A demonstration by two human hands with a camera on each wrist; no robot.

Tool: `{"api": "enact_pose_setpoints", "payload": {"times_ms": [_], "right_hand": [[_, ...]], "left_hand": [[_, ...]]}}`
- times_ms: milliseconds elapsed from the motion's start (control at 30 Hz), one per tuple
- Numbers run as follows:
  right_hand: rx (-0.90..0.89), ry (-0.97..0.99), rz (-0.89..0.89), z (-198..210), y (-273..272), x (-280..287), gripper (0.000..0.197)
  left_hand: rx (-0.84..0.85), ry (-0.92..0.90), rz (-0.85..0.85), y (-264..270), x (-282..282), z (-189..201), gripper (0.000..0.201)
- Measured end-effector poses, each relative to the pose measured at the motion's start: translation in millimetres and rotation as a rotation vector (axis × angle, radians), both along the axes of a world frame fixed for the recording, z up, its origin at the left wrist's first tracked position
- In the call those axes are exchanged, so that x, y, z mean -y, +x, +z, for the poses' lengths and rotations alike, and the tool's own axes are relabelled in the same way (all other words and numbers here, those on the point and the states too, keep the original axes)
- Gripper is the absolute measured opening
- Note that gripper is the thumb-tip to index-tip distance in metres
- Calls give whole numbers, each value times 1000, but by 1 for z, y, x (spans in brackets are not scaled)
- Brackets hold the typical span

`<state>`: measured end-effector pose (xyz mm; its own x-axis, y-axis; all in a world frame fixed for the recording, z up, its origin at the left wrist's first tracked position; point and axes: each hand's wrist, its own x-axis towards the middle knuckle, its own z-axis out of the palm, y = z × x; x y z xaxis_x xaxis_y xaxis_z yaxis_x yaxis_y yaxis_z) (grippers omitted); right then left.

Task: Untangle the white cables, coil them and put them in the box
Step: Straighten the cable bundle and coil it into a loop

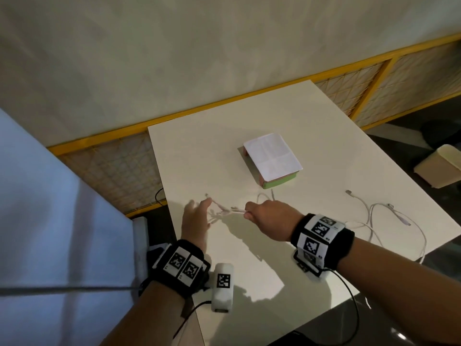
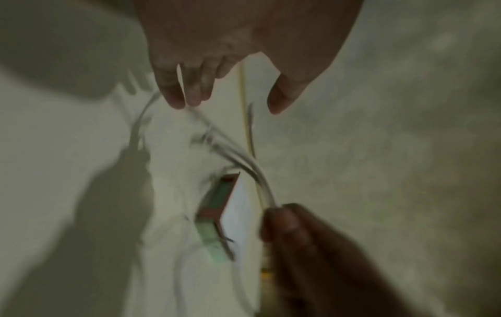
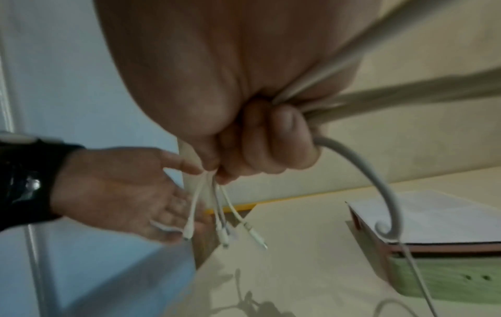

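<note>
Nearest the person, the right hand is fisted round a bundle of white cables, with several strands gripped together in the curled fingers and their plug ends dangling free just past the knuckles. The bundle's long axis runs leftward from this fist, across the gap toward the left hand, which sits level with it and just beside the plug ends; its fingers are spread and relaxed, touching or nearly touching the strands without closing on any. So the free ends lie on the left hand's side, and that hand looks better placed to single one out and draw it along the same line, away from the fist. A second loose cable sprawls on the table to the right, well apart. Farther off, beyond both hands, the box stands with a white sheet lying on top.
</note>
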<state>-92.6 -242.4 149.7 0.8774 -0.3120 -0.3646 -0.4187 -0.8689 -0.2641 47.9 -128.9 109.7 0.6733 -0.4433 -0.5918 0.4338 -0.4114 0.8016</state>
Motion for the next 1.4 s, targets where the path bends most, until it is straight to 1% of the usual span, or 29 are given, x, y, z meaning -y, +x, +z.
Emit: {"api": "enact_pose_setpoints", "payload": {"times_ms": [33,67,100,167,200,233,267,300,367,400,500,600,633,667,733,767,833,967,1000,1067,1133,1200,1267,1300,1400], "right_hand": [[-29,3,7,-2,-1,0,33],[-51,19,5,-3,-3,0,34],[-65,41,0,-6,-4,-1,34],[-71,74,2,-9,-7,-3,36],[-62,89,7,-10,-7,-3,36],[-44,106,9,-11,-7,-3,36],[-19,122,12,-12,-7,-2,37],[7,136,16,-12,-7,0,37],[55,152,22,-13,-8,4,36],[78,159,17,-13,-8,5,35],[111,195,-37,-13,-12,10,33],[59,245,-110,-16,-20,19,31],[53,311,-152,-19,-24,23,29],[72,420,-212,-22,-28,25,28],[147,660,-360,-27,-31,26,28],[181,722,-421,-27,-32,26,28],[227,735,-478,-25,-32,26,28],[280,594,-427,-19,-30,25,35],[289,592,-446,-18,-29,23,37],[316,654,-525,-19,-26,20,38],[347,777,-613,-19,-23,16,36],[390,919,-677,-19,-21,10,34],[431,1048,-739,-20,-17,3,34],[459,1078,-759,-20,-15,-1,33],[549,1068,-767,-17,-9,-12,30]], "left_hand": [[169,52,-107,2,-2,-1,47],[308,73,-218,3,-3,0,51],[407,57,-338,1,-5,0,53],[549,34,-619,-4,-9,-2,61],[623,68,-763,-8,-11,-6,62],[698,120,-889,-11,-12,-11,60],[765,177,-980,-15,-13,-16,55],[823,217,-1024,-16,-14,-19,46],[873,228,-1009,-18,-14,-20,27],[846,202,-987,-19,-15,-19,23],[746,61,-921,-18,-17,-13,25],[742,16,-860,-10,-22,-14,23],[737,14,-850,-8,-23,-15,22],[729,9,-846,-8,-25,-15,21],[703,-26,-840,-10,-26,-16,25],[686,-41,-833,-11,-27,-17,27],[653,-55,-810,-13,-26,-20,27],[621,-26,-773,-18,-20,-15,34],[580,-35,-742,-21,-19,-14,33],[432,-66,-652,-27,-17,-13,28],[273,-101,-580,-32,-15,-12,27],[170,-135,-542,-37,-13,-12,30],[112,-172,-540,-44,-11,-10,36],[98,-187,-543,-48,-10,-11,38],[153,-193,-536,-58,-7,-11,42]]}}
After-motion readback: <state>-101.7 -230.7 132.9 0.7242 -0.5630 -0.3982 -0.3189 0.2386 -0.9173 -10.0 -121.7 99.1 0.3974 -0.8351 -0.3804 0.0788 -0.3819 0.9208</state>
